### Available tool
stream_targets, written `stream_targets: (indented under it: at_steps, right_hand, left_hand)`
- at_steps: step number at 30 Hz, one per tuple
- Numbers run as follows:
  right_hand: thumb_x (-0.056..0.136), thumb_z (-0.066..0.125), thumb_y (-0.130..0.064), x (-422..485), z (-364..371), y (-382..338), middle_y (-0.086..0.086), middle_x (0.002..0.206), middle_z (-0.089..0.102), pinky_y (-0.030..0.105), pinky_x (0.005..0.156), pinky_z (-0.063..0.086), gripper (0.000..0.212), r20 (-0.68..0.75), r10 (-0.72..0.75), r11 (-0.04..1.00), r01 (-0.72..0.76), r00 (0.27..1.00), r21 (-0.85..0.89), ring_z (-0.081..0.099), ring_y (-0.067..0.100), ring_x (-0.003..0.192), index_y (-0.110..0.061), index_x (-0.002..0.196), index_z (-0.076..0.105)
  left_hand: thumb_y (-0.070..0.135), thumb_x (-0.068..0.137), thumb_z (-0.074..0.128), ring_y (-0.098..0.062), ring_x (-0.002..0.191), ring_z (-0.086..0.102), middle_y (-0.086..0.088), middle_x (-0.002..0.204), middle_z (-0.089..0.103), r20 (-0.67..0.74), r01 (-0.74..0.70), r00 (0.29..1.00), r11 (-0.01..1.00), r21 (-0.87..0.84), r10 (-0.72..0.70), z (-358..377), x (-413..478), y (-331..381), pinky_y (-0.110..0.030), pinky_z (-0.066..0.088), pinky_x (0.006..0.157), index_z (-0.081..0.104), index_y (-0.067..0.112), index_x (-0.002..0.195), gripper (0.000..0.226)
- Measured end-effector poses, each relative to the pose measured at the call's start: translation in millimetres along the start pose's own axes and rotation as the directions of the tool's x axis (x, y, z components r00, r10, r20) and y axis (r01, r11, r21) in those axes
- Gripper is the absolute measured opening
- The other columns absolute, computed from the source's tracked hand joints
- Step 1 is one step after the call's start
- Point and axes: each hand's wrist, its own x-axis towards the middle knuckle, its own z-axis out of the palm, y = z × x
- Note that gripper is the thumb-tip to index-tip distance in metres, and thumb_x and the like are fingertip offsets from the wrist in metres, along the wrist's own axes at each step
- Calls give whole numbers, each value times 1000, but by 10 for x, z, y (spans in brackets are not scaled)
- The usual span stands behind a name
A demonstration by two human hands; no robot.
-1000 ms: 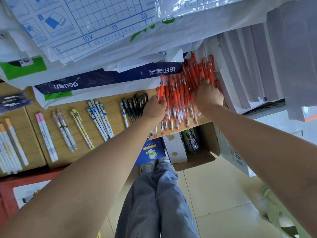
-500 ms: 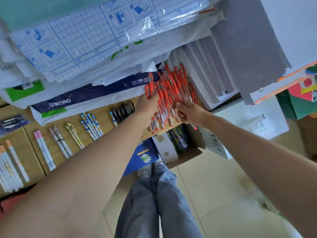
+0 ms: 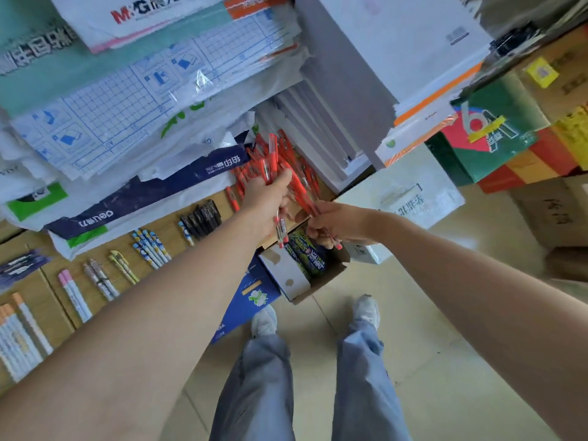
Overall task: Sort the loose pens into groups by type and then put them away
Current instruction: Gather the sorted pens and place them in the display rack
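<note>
Left hand (image 3: 265,198) fingers clamp a bunch of red pens (image 3: 270,155); right hand (image 3: 339,225) fingers pinch a few more. Both bunches have just lifted off the pile on the table (image 3: 159,222), so this sorted group is likely heading for storage.

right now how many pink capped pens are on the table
2. One pink-capped pen lies beside the other on the wooden table, toward the left. None looks hidden.
</note>
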Motion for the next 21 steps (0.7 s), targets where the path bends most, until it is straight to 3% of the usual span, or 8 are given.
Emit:
stream_targets:
  at_steps: [2, 4, 5, 8, 11, 16, 19, 21]
  right_hand:
    - [96, 33, 1, -153, -79, 67, -2, 60, 44, 25, 49, 28, 17, 3, -10, 1000, 10, 1000, -23, 33, 14, 49, -9, 105, 44]
    - [97, 32, -3, -316, -188, 161, -4, 55, 36, 27, 51, 21, 14, 14, -20, 1000, 20, 1000, -13, 25, 14, 50, -12, 93, 41]
    - [101, 32, -11, -415, -252, 204, -4, 55, 33, 27, 51, 19, 12, 17, -29, 1000, 29, 999, -7, 22, 14, 50, -13, 92, 40]
    - [104, 24, -42, -743, -510, 346, -2, 59, 32, 25, 48, 24, 38, -53, -77, 995, 73, 996, -67, 25, 13, 49, -9, 100, 44]
    - [106, 25, -32, -1151, -796, 509, 4, 64, 42, 25, 50, 36, 34, -113, -126, 990, 117, 986, -79, 37, 15, 48, -8, 114, 48]
    - [104, 29, -10, -1808, -1350, 687, 9, 79, 56, 27, 62, 46, 20, -137, -129, 990, 120, 982, -77, 54, 19, 63, -10, 101, 48]
    - [104, 33, -19, -2105, -1706, 654, 2, 92, 57, 36, 85, 45, 25, -261, -146, 973, 91, 954, -212, 56, 21, 85, -8, 109, 56]
    - [104, 36, -25, -2237, -1962, 586, 0, 99, 55, 32, 84, 42, 29, -363, -168, 947, 48, 916, -316, 51, 19, 94, -13, 107, 62]
  left_hand:
    - [42, 83, 72, -12, 46, 41, 3, 56, 43, -5, 21, 1000, 999, 36, -21, 138, -93, -8, -27, 39, 53, 47, 12, 93, 41]
    - [34, 85, 72, -9, 42, 35, 3, 56, 38, 21, 3, 1000, 1000, -4, -3, 327, -192, -9, -24, 35, 47, 49, 12, 83, 32]
    - [29, 87, 70, -8, 42, 33, 4, 56, 36, 36, -9, 999, 1000, -28, 10, 433, -249, -7, -22, 33, 45, 50, 13, 78, 27]
    - [22, 92, 64, -9, 45, 31, 3, 57, 34, 62, -14, 998, 999, -51, 17, 839, -429, -7, -23, 31, 45, 49, 17, 71, 26]
    - [18, 94, 60, -11, 45, 31, 1, 57, 34, 80, -46, 996, 999, 1, 45, 1355, -633, 35, -24, 30, 45, 49, 17, 73, 23]
    - [11, 95, 55, -10, 41, 31, 0, 56, 33, 143, -118, 984, 989, 86, 105, 2258, -925, 286, -22, 30, 42, 49, 15, 81, 16]
    - [15, 97, 50, -10, 39, 32, -1, 57, 34, 150, -111, 983, 992, 52, 103, 2715, -1042, 537, -23, 29, 46, 49, 14, 85, 12]
    - [14, 98, 46, -11, 41, 32, -2, 59, 35, 137, -116, 985, 992, 44, 109, 2930, -1054, 714, -24, 30, 46, 47, 14, 83, 15]
